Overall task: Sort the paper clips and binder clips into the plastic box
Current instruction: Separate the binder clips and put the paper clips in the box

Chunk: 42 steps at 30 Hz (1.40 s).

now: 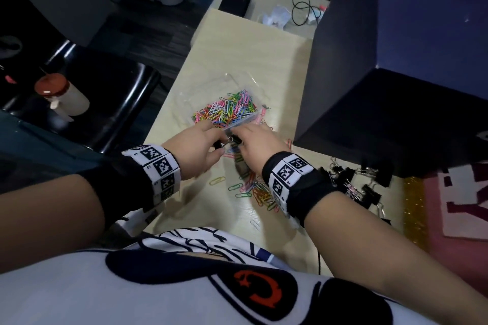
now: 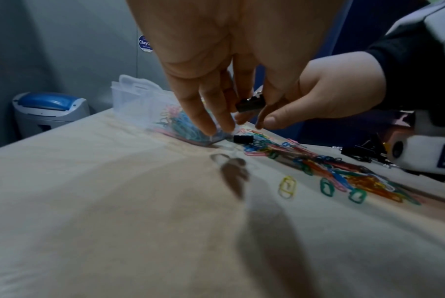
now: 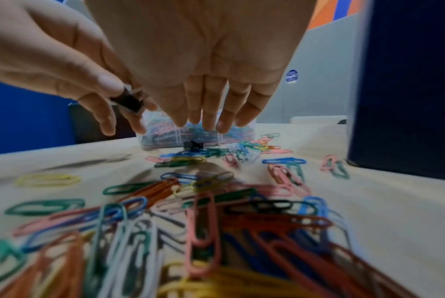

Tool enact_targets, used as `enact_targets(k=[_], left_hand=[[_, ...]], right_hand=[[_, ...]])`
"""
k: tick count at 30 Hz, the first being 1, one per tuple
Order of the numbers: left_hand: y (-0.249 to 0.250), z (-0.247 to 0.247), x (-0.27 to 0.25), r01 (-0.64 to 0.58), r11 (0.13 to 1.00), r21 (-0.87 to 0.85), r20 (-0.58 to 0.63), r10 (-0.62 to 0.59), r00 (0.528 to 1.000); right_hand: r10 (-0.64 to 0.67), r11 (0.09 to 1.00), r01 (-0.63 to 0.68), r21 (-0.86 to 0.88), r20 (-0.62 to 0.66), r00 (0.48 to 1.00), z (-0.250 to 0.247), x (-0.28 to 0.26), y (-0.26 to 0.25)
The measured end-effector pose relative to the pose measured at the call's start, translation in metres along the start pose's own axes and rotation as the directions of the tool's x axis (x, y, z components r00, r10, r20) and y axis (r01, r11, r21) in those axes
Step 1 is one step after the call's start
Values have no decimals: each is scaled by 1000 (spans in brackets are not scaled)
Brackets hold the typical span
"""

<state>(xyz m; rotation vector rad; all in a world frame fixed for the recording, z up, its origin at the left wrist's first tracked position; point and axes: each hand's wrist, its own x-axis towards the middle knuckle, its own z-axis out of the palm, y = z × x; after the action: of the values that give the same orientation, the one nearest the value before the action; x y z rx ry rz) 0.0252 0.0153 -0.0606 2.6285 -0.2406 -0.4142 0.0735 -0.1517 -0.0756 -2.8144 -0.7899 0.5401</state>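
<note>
A clear plastic box (image 1: 239, 122) (image 2: 137, 94) lies mid-table, one compartment heaped with coloured paper clips (image 1: 227, 109). My left hand (image 1: 215, 144) (image 3: 114, 96) pinches a small black binder clip (image 2: 250, 104) (image 3: 127, 100) between thumb and fingers just in front of the box. My right hand (image 1: 250, 137) (image 3: 206, 119) hovers beside it, fingers straight and pointing down at the box's near wall. A second black binder clip (image 2: 243, 139) (image 3: 193, 145) lies on the table below. Loose paper clips (image 1: 253, 187) (image 3: 190, 221) spread under my right wrist. A heap of black binder clips (image 1: 353, 179) lies to the right.
A tall dark blue box (image 1: 369, 74) stands close on the right. To the left, off the table edge, a black chair (image 1: 111, 92) carries a red-capped bottle (image 1: 60, 92). A black case (image 1: 235, 1) and cables (image 1: 303, 8) lie on the far table. A pink mat (image 1: 462, 206) lies at the right.
</note>
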Motion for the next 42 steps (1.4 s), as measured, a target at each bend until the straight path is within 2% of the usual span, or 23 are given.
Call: enact_targets(k=[3,5,9,13,18,23,29,34,38,42], left_hand=[[-7,-3,0,-12,999,-32,7,12,1000],[-10,-4,1,-25,999,-36,3,25,1000],[-12,-5,3,-43,999,-25,28,44,999],[-11,-4,5,-69,998,-9,40,69,997],[-7,-5,13,-109,991,72,90,103,991],[15,0,27,-155,978,137,127,138,982],[64,18,47,-177,975,131,157,156,975],[103,34,64,-219,972,87,135,207,969],[120,42,74,-226,973,35,109,222,969],[127,46,77,-245,966,80,99,237,966]], right_hand=[[-17,995,26,-97,92,996,7,8,-5],[-7,993,18,-115,102,995,8,10,-7],[48,994,-41,-97,65,997,5,10,-9],[88,991,-91,-96,-32,996,4,3,-8],[183,982,-175,72,-119,976,0,-20,0],[346,913,-318,258,-74,935,-3,-54,21],[499,809,-452,376,-34,866,-9,-95,60],[625,662,-507,552,-35,779,-2,-118,87],[623,652,-518,554,-3,782,-1,-128,98],[598,688,-519,508,10,802,-3,-133,106]])
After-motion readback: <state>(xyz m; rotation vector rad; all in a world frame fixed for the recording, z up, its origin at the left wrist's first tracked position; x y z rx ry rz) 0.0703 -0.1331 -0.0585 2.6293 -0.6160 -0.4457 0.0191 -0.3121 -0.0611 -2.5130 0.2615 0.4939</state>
